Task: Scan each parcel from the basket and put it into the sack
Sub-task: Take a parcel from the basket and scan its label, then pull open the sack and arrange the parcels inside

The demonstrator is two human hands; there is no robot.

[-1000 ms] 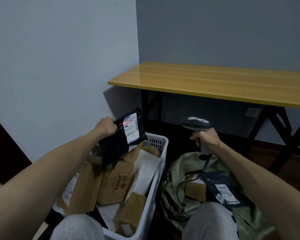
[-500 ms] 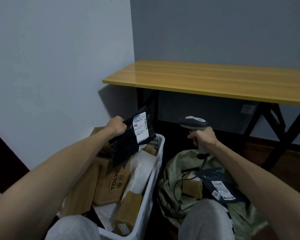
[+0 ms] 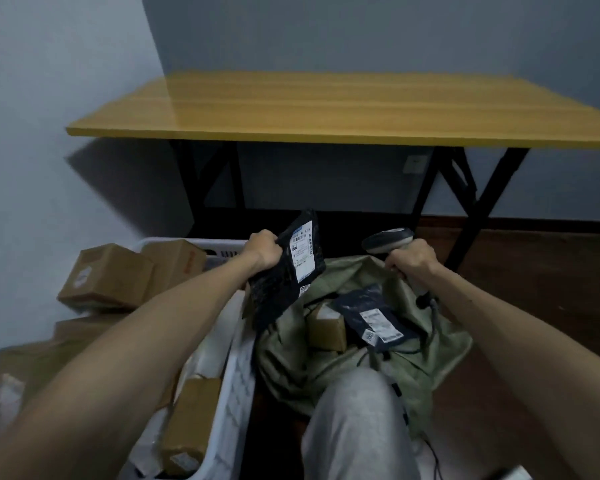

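left hand (image 3: 262, 249) holds white-labelled black parcel (image 3: 277, 292), right hand (image 3: 413, 260) holds scanner (image 3: 387, 240)

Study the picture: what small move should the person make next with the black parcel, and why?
Probably lower the black parcel into the green sack and let go. The left hand grips it just above the sack's open mouth, and the right hand holds the scanner off to the side.

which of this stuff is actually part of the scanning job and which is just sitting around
In the job: black parcel in the left hand, scanner in the right hand, white basket of brown boxes, green sack holding a dark blue parcel.
Just lying about: wooden table, wall socket.
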